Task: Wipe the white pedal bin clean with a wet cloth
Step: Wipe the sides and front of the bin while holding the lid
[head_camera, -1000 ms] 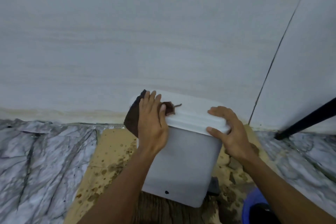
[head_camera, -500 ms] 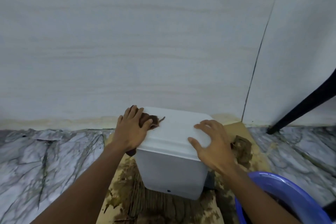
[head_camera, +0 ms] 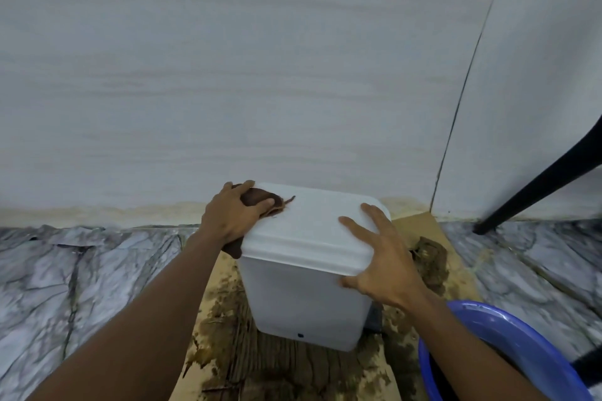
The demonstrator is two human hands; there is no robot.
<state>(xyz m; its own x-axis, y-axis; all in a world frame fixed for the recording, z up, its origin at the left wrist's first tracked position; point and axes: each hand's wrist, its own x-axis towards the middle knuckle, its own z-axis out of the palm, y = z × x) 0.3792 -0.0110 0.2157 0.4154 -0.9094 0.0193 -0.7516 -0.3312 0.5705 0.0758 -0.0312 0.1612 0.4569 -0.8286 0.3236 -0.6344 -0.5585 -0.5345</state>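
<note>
Compared with half a second ago, the left hand (head_camera: 231, 215) sits at much the same far left corner of the lid (head_camera: 312, 225), while the right hand (head_camera: 381, 264) has slid toward the lid's near right edge and its fingers have fanned out wider. The left hand curls its fingers and thumb round a bunched dark brown cloth (head_camera: 259, 197) and presses it onto that corner; a frayed end of the cloth trails toward the lid's middle and another part hangs below the palm at the bin's side. The right hand lies spread and flat on the lid, thumb hooked at the front rim, gripping nothing. The white pedal bin (head_camera: 303, 299) stands upright at the centre of the frame, lid shut, on a stained brown cardboard sheet (head_camera: 221, 283) on the marbled floor (head_camera: 81, 286), close to the pale wall (head_camera: 260, 75). A blue basin (head_camera: 511, 332) shows at the lower right, just beside the right forearm; its inside is dark and what it holds cannot be told. A black slanted leg (head_camera: 537, 185) meets the floor at the right.
</note>
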